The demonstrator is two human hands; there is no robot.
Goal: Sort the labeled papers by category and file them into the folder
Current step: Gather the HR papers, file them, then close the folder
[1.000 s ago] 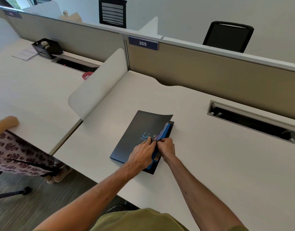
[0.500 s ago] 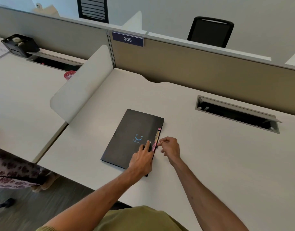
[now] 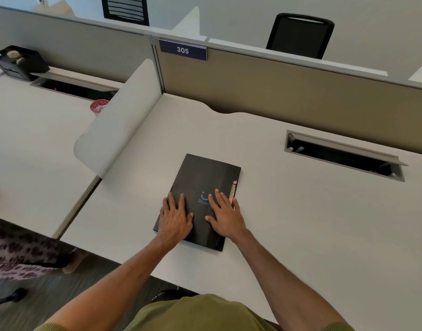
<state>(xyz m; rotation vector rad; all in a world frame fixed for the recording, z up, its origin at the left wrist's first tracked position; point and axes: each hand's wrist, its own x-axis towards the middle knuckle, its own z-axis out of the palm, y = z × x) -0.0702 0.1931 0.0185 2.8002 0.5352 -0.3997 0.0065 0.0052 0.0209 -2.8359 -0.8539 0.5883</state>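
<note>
A black folder (image 3: 205,175) with a small blue smile mark lies closed on the white desk (image 3: 300,223), a little left of its middle. A strip of coloured paper tabs (image 3: 233,191) sticks out along its right edge; the papers inside are hidden. My left hand (image 3: 175,217) lies flat on the folder's near left part, fingers spread. Flat on the near right part rests my right hand (image 3: 225,216), its fingers close to the tabs. Neither hand grips anything.
A curved white divider (image 3: 119,120) separates this desk from the left desk. A cable slot (image 3: 343,155) opens at the right rear. Tan partition with a 305 sign (image 3: 182,50) runs behind. A black organiser (image 3: 19,62) and red cup (image 3: 99,106) sit left. Another person's patterned clothing (image 3: 16,254) shows at left.
The folder cover has gone from partly lifted to fully closed. Both hands moved from pinching at the right edge with the tabs to lying flat on the cover.
</note>
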